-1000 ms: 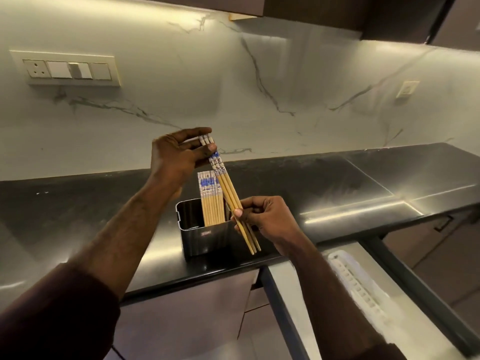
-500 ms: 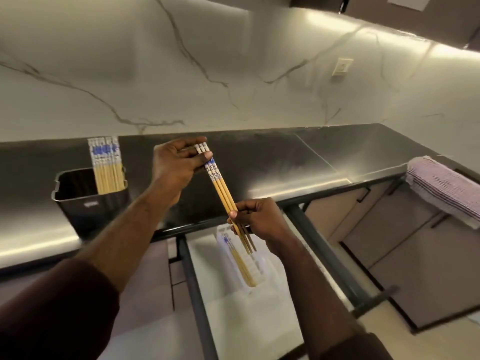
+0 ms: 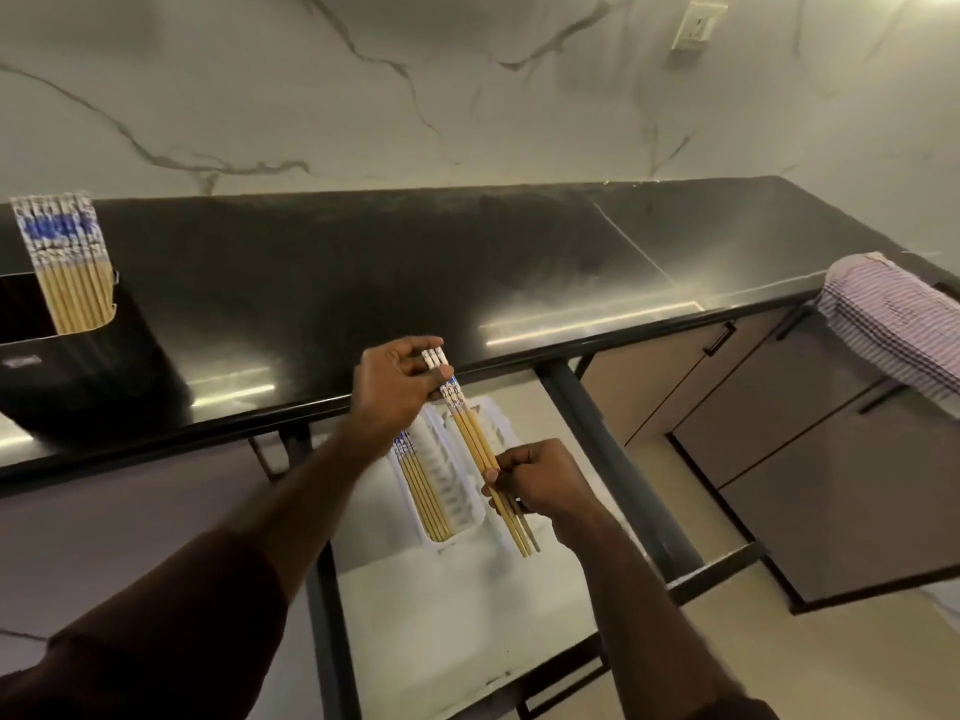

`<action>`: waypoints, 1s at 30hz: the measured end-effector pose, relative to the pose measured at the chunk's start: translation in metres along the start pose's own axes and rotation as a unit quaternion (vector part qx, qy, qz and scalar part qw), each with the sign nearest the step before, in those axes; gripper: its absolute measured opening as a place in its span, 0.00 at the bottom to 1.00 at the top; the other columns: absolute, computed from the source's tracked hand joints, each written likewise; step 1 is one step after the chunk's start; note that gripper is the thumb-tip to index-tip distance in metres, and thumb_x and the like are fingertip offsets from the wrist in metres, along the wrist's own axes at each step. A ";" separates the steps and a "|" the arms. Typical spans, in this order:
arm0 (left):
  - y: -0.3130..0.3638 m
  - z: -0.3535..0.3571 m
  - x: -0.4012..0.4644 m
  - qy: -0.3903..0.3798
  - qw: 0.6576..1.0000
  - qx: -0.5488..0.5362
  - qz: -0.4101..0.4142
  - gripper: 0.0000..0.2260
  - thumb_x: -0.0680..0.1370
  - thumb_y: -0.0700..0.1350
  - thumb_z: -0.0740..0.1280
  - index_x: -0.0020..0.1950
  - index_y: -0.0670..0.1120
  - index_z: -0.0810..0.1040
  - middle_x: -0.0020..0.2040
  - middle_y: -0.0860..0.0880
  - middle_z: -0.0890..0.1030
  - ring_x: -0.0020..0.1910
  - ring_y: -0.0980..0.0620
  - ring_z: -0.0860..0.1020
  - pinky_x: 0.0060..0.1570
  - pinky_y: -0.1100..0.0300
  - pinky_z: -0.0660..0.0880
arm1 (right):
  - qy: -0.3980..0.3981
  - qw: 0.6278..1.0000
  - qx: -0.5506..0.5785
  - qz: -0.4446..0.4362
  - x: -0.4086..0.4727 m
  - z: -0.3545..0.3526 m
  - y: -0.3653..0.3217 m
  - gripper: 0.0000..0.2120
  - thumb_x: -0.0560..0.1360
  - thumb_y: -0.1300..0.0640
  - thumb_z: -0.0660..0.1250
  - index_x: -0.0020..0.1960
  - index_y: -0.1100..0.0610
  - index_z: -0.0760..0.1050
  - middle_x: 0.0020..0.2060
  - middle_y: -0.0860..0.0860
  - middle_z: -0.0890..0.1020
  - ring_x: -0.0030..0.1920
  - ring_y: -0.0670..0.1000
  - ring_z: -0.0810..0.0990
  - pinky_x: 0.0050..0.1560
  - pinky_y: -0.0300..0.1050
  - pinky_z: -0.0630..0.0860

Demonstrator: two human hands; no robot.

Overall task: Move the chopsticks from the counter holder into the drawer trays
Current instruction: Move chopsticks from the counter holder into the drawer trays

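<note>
Both hands hold one small bundle of chopsticks (image 3: 470, 433) above the open drawer (image 3: 524, 589). The left hand (image 3: 397, 392) pinches the patterned blue-and-white top ends between thumb and fingers, just in front of the black counter (image 3: 415, 262) edge; the right hand (image 3: 540, 478) is curled round the plain wooden shafts lower down, with the tips sticking out below it. The bundle slants from upper left to lower right over the white drawer trays (image 3: 457, 491).

In the left tray, more chopsticks (image 3: 423, 483) already lie lengthwise, patterned ends toward the counter. The tray to the right sits under the held bundle — what it contains cannot be made out.

At the far left of the counter stands the black holder (image 3: 78, 371), with a row of chopsticks (image 3: 65, 262) upright in it, patterned ends up. A small pale label on the holder's front is too blurred to read. A striped cloth (image 3: 893, 324) hangs over the counter's right end, and a wall socket (image 3: 696, 24) sits on the marble backsplash.
</note>
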State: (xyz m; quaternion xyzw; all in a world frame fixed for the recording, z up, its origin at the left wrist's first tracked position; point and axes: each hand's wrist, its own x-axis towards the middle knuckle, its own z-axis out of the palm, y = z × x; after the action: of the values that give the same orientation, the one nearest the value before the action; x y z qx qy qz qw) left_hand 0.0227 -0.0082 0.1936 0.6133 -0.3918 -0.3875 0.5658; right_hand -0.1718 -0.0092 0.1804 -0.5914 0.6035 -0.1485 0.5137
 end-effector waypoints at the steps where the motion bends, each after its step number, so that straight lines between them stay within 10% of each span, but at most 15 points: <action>1: -0.015 0.002 0.002 -0.005 1.000 0.014 -0.016 0.15 0.74 0.37 0.71 0.60 0.46 0.79 0.45 0.47 0.84 0.41 0.53 0.85 0.39 0.60 0.82 | -0.004 1.000 -0.010 0.017 0.007 0.002 0.006 0.06 0.74 0.61 0.70 0.40 0.57 0.85 0.35 0.54 0.86 0.33 0.48 0.84 0.35 0.40 0.81; 10: -0.122 0.010 0.017 -0.119 0.962 0.227 -0.091 0.25 0.77 0.46 0.68 0.73 0.50 0.66 0.52 0.52 0.81 0.45 0.53 0.83 0.39 0.60 0.79 | -0.046 0.985 -0.047 0.160 0.068 0.036 0.044 0.06 0.71 0.64 0.72 0.44 0.67 0.81 0.35 0.59 0.84 0.26 0.49 0.82 0.26 0.40 0.78; 14: -0.151 0.010 0.020 -0.168 0.935 0.286 -0.124 0.34 0.79 0.46 0.66 0.78 0.50 0.50 0.56 0.53 0.76 0.53 0.50 0.82 0.46 0.58 0.80 | -0.034 0.978 -0.053 0.198 0.100 0.058 0.058 0.08 0.68 0.63 0.75 0.43 0.67 0.79 0.35 0.59 0.85 0.33 0.56 0.85 0.38 0.51 0.84; 19: -0.181 0.011 0.030 -0.203 0.903 0.369 -0.084 0.14 0.80 0.45 0.64 0.65 0.47 0.71 0.58 0.47 0.80 0.54 0.49 0.81 0.55 0.52 0.79 | -0.006 0.971 -0.157 0.182 0.139 0.084 0.058 0.15 0.67 0.55 0.76 0.47 0.61 0.76 0.43 0.54 0.83 0.43 0.55 0.83 0.44 0.46 0.80; 24: -0.201 0.006 0.038 -0.255 0.845 0.469 -0.017 0.11 0.82 0.48 0.57 0.62 0.49 0.73 0.63 0.48 0.78 0.67 0.49 0.72 0.74 0.45 0.54 | 0.045 0.972 -0.171 0.152 0.158 0.105 0.045 0.10 0.72 0.53 0.70 0.39 0.54 0.71 0.39 0.51 0.80 0.34 0.50 0.78 0.31 0.41 0.74; 30: -0.213 0.010 0.043 -0.284 0.745 0.604 -0.006 0.28 0.83 0.54 0.53 0.79 0.46 0.48 0.80 0.46 0.53 0.79 0.44 0.45 0.71 0.42 0.30 | 0.030 0.964 -0.219 0.149 0.168 0.115 0.047 0.13 0.74 0.53 0.71 0.54 0.57 0.74 0.48 0.54 0.80 0.48 0.56 0.82 0.49 0.50 0.79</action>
State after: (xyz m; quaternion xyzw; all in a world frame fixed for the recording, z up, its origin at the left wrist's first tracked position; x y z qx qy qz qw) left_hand 0.0398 -0.0405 -0.0204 0.6905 -0.6831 -0.2296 -0.0627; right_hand -0.0681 -0.0930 0.0197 -0.5881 0.7176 0.0476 0.3700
